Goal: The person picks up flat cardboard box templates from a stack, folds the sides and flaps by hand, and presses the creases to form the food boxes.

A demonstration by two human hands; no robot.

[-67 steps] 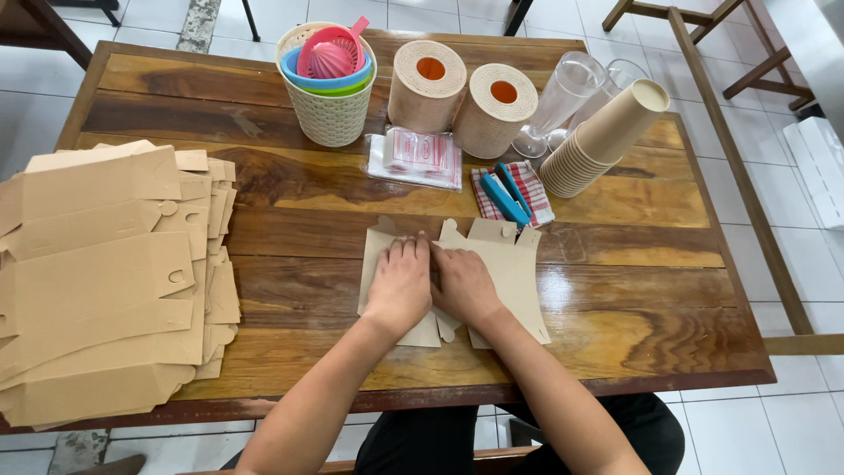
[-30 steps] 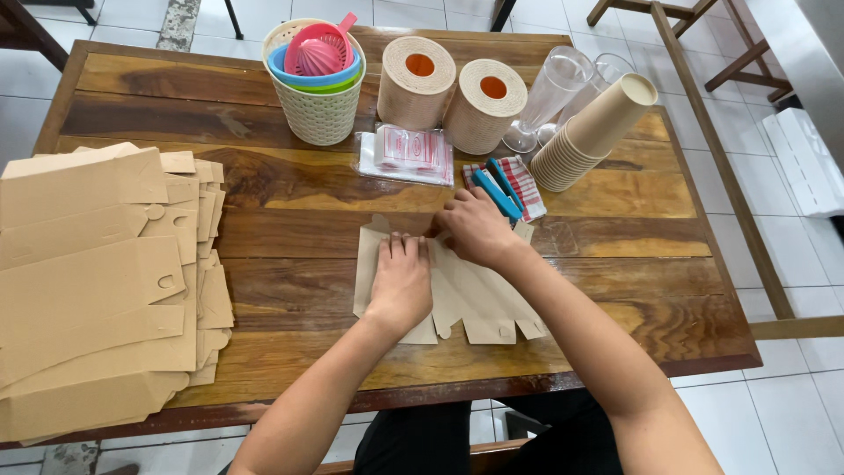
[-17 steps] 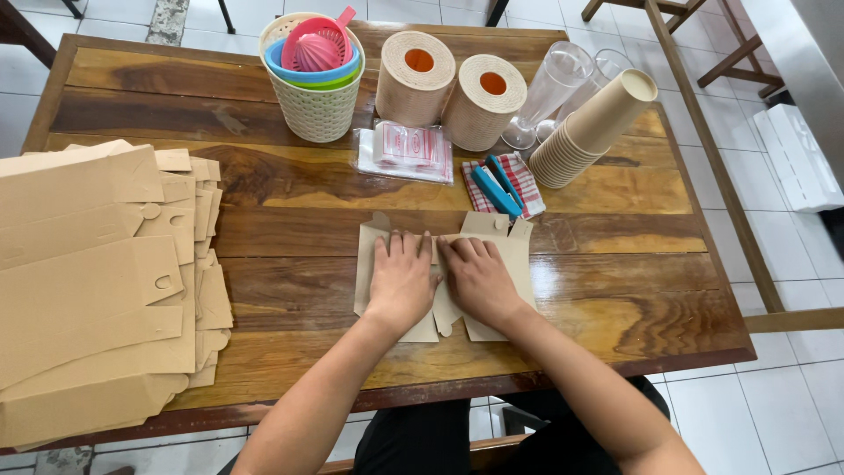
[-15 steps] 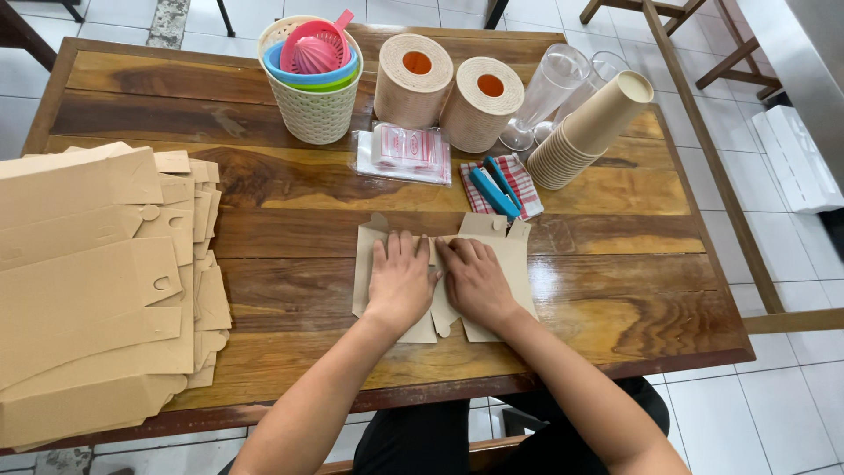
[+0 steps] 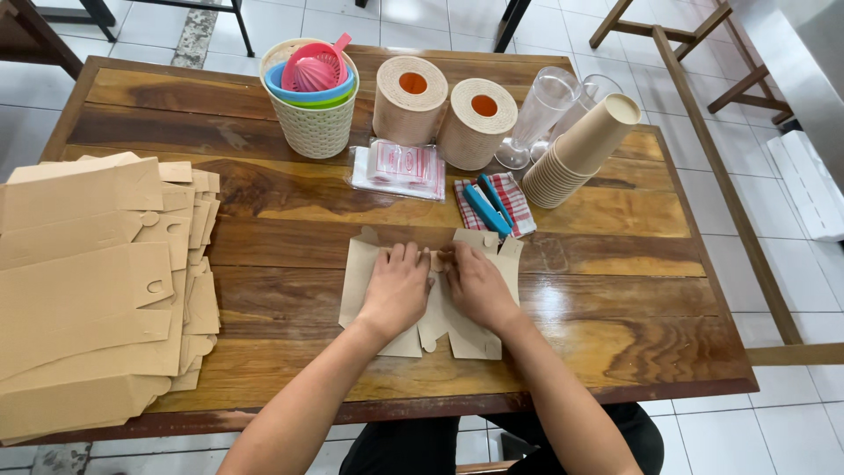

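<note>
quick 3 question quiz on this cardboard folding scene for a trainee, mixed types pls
1. True or false: both hands press on the flat cardboard blank.
2. What lies at the table's left side? A) a stack of cardboard blanks B) paper cups C) tissue rolls
3. Fill in: the pink strainer sits in the ____.

Key
1. True: left hand and right hand rest on it.
2. A, the stack.
3. Woven basket, holding the strainer.

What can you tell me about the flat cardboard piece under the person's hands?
The cardboard piece is a thin, plain brown cut-out with tabs and notches along its edges, looking like an unfolded box. It lies flat on the wooden table, near the front edge. The left hand and right hand press down on its middle, palms flat, fingers pointing away from the person.
</note>
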